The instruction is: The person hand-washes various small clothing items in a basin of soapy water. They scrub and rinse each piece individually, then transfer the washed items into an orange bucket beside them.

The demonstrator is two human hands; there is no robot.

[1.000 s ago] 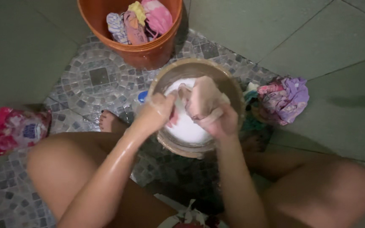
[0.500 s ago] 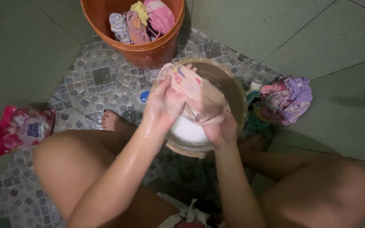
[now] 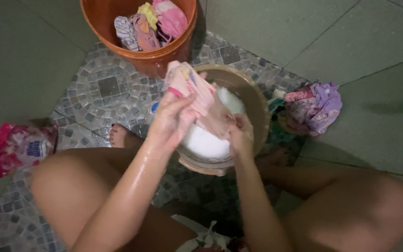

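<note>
cloth: you are holding a pale pink cloth (image 3: 197, 95) stretched just above the near-left rim of the basin (image 3: 257, 105), its lower end trailing toward the suds (image 3: 211, 140) inside.
handling: it is looking soaked, limp and soapy, so I judge it is weighing more than dry fabric and sliding easily; bunched folds are giving you a surer hold than a flat edge.
left hand: your left hand (image 3: 169, 121) is pressing the upper end over the basin's left rim, fingers curled around the fabric, wet forearm angling up from your knee.
right hand: your right hand (image 3: 239, 135) is clenching the lower end over the basin's near side, wrist bent inward.
around the basin: an orange bucket (image 3: 152, 58) of clothes is standing just beyond it; a heap of clothes (image 3: 314, 107) is lying to its right; a pink packet (image 3: 17, 148) is lying well to its left.
</note>
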